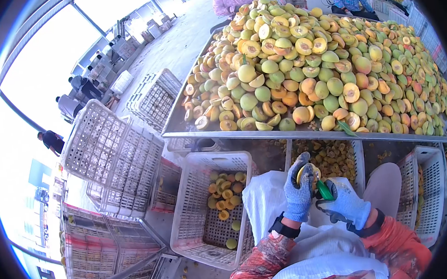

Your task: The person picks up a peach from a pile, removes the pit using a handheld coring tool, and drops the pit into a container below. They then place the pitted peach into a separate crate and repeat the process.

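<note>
My left hand (299, 192), in a blue-grey knitted glove with a dark coating on the fingers, is closed around a cut peach half (314, 172). Its yellow flesh faces my other hand. In my gloved right hand (349, 202) is a tool with a green handle (324, 190), held close to the fruit. The tool's working end is too small to make out. Both hands are above my lap, over a white apron (335, 239). Just beyond them, a crate (359, 165) on the floor holds many small brownish-yellow pieces.
A metal-edged table (284, 134) bears a large heap of halved peaches (301, 75). Left of my knees stands a white crate (183, 212) with some halves inside. Stacked crates (113, 160) rise further left; another crate (433, 199) is at right. People sit across the table.
</note>
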Demonstrator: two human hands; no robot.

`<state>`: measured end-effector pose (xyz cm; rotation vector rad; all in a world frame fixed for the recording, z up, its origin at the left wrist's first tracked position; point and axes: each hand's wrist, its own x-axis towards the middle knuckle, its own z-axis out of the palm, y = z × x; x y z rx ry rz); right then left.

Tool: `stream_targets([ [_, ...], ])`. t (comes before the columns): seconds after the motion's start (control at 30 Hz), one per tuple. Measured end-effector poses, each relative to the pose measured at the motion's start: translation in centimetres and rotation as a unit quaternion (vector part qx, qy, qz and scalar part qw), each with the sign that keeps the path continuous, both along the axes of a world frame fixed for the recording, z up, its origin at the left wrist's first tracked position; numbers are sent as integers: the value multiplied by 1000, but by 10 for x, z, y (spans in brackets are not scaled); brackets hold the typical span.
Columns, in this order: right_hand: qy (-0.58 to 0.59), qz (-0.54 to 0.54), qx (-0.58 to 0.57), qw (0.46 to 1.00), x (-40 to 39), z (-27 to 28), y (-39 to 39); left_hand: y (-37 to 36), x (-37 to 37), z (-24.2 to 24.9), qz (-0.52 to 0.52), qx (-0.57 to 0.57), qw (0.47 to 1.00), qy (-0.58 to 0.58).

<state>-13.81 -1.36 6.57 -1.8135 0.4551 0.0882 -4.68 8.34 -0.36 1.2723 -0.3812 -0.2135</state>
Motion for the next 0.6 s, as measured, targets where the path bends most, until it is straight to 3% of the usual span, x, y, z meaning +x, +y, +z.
stream_targets([
  [0.03,18,-21,99,995,-1,9,2,2,0,2,-21,-22,999,22],
  [0.07,19,-15,99,995,0,3,1,2,2,0,-16,-22,999,22],
  [0.13,-40,48,-69,996,3,-18,-6,-2,6,-7,-26,6,998,58],
  [0.17,-40,50,-68,996,3,-24,-9,-3,5,9,-43,0,986,159],
  [0.23,-109,136,-252,952,5,-31,-12,-2,3,-1,-33,-6,991,127],
  [0.27,-108,135,-251,952,5,-24,-11,-2,3,-5,-26,-13,995,97],
  [0.3,-44,92,-97,990,5,-12,-8,-2,1,-7,-27,-10,995,100],
  [0.33,20,46,58,997,6,-4,-8,-3,1,-8,-2,-14,999,32],
  [0.4,20,51,70,996,6,-4,-11,-4,3,1,23,-17,999,-37],
  [0.47,20,56,82,995,7,-15,-16,-6,2,14,-25,8,988,151],
  [0.5,-109,122,-150,975,8,-35,-23,-7,2,9,-26,10,988,151],
  [0.53,-230,179,-372,881,9,-45,-27,-10,4,2,-35,7,975,219],
  [0.57,-231,177,-375,880,10,-36,-28,-14,7,-2,-46,2,958,284],
  [0.6,-116,149,-227,955,7,-21,-25,-15,4,-1,-48,4,957,286],
])
